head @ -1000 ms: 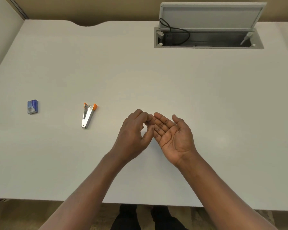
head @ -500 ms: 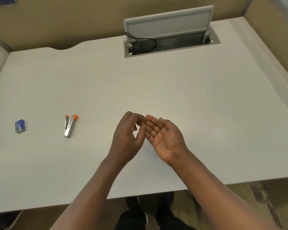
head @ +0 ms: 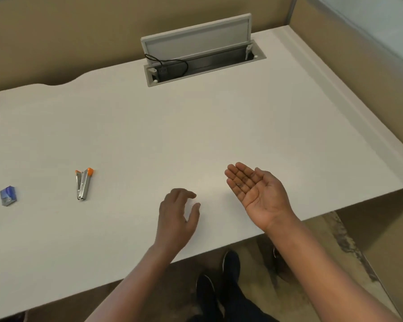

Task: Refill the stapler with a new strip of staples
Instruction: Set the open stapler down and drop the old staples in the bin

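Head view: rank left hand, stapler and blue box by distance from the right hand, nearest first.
From the right hand:
1. Left hand, just to its left.
2. Stapler, farther left, lying flat.
3. Blue box, far left, beyond the stapler.

My right hand [head: 258, 191] lies palm up with fingers straight, while my left hand [head: 177, 214] hovers palm down, fingers loosely curled.

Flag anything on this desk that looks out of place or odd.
The stapler lies swung open in a V. At the far edge the cable hatch stands flipped up, a black cable looping inside. Small dark bits on the fingers of the right hand are too small to identify.
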`<state>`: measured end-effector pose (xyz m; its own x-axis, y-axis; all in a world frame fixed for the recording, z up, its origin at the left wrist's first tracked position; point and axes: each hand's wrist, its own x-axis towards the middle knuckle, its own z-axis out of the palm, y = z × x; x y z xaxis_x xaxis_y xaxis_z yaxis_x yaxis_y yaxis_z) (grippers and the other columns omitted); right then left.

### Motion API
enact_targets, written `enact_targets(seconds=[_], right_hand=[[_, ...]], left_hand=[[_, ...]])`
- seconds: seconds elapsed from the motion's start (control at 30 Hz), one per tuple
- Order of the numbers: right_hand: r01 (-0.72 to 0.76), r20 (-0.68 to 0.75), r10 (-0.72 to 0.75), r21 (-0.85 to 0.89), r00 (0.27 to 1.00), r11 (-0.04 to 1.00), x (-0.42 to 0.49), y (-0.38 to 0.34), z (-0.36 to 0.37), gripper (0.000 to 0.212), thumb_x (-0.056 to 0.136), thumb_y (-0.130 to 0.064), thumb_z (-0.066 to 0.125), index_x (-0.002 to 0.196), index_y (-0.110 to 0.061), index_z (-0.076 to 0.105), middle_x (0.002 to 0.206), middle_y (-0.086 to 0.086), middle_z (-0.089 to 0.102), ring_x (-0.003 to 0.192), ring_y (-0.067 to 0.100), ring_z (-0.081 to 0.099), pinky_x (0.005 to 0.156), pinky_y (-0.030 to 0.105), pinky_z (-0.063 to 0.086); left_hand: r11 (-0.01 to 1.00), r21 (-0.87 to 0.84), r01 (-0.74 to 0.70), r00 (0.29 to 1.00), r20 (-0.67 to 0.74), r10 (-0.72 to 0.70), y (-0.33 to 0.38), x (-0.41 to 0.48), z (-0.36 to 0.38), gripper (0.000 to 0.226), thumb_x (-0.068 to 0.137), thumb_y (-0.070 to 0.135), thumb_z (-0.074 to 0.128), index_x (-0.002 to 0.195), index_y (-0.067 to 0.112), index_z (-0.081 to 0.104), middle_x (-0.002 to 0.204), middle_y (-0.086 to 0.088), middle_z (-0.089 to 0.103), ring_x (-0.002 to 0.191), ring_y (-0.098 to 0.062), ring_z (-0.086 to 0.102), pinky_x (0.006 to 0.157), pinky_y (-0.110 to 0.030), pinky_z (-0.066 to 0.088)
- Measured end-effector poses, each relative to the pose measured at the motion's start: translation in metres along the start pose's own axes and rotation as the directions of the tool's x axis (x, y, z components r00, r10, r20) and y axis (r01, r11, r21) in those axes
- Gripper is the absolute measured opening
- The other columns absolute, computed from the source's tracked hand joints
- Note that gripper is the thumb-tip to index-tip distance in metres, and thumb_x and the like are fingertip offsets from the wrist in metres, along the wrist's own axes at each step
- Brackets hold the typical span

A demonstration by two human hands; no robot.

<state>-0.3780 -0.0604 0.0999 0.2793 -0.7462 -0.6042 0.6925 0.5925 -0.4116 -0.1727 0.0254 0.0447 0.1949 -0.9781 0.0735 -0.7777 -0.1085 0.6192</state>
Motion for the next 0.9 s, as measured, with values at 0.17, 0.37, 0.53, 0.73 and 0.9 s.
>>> enact_targets(seconds=[0.17, 0.37, 0.53, 0.73, 0.9], right_hand=[[0.1, -0.092, -0.097, 0.027, 0.991, 0.995, -0.033, -0.005, -0.034, 0.041, 0.107, -0.024, 0.039, 0.127, 0.003, 0.062, 0.126, 0.023, 0.071, 0.115, 0.034, 0.071, 0.099, 0.042, 0.054], [0.238, -0.209, -0.219, 0.072, 0.953, 0.969, -0.072, -0.012, -0.077, 0.041, 0.106, -0.023, 0.038, 0.126, 0.003, 0.063, 0.126, 0.023, 0.07, 0.114, 0.033, 0.071, 0.097, 0.041, 0.055], [0.333, -0.274, -0.293, 0.115, 0.916, 0.936, -0.096, -0.019, -0.105, 0.041, 0.106, -0.024, 0.038, 0.125, 0.003, 0.063, 0.126, 0.023, 0.07, 0.117, 0.034, 0.069, 0.099, 0.042, 0.054], [0.462, -0.357, -0.381, 0.179, 0.853, 0.869, -0.12, -0.035, -0.141, 0.041, 0.106, -0.023, 0.037, 0.125, 0.004, 0.063, 0.122, 0.023, 0.073, 0.113, 0.033, 0.071, 0.093, 0.04, 0.056], [0.541, -0.417, -0.424, 0.219, 0.804, 0.812, -0.142, -0.037, -0.179, 0.041, 0.106, -0.023, 0.035, 0.122, 0.002, 0.063, 0.118, 0.021, 0.074, 0.109, 0.031, 0.074, 0.094, 0.04, 0.058]], left_hand=[[0.979, 0.059, -0.193, 0.952, 0.253, 0.173, 0.033, -0.013, 0.042, 0.036, 0.095, 0.042, 0.058, 0.126, 0.024, 0.063, 0.138, 0.003, 0.057, 0.129, -0.018, 0.049, 0.109, -0.033, 0.037], [0.928, 0.08, -0.364, 0.866, 0.395, 0.306, 0.069, -0.008, 0.081, 0.05, 0.093, 0.047, 0.051, 0.136, 0.022, 0.056, 0.156, -0.005, 0.042, 0.145, -0.026, 0.034, 0.119, -0.044, 0.027], [0.853, 0.122, -0.507, 0.794, 0.452, 0.407, 0.087, 0.0, 0.104, 0.053, 0.094, 0.05, 0.05, 0.138, 0.02, 0.051, 0.157, -0.01, 0.037, 0.145, -0.031, 0.03, 0.118, -0.045, 0.024], [0.771, 0.125, -0.625, 0.717, 0.481, 0.504, 0.115, 0.01, 0.123, 0.051, 0.091, 0.046, 0.056, 0.131, 0.015, 0.053, 0.147, -0.013, 0.042, 0.135, -0.035, 0.038, 0.109, -0.047, 0.031], [0.683, 0.063, -0.728, 0.607, 0.522, 0.599, 0.15, 0.005, 0.151, 0.051, 0.09, 0.045, 0.059, 0.131, 0.016, 0.051, 0.147, -0.013, 0.043, 0.135, -0.034, 0.039, 0.109, -0.049, 0.034]])
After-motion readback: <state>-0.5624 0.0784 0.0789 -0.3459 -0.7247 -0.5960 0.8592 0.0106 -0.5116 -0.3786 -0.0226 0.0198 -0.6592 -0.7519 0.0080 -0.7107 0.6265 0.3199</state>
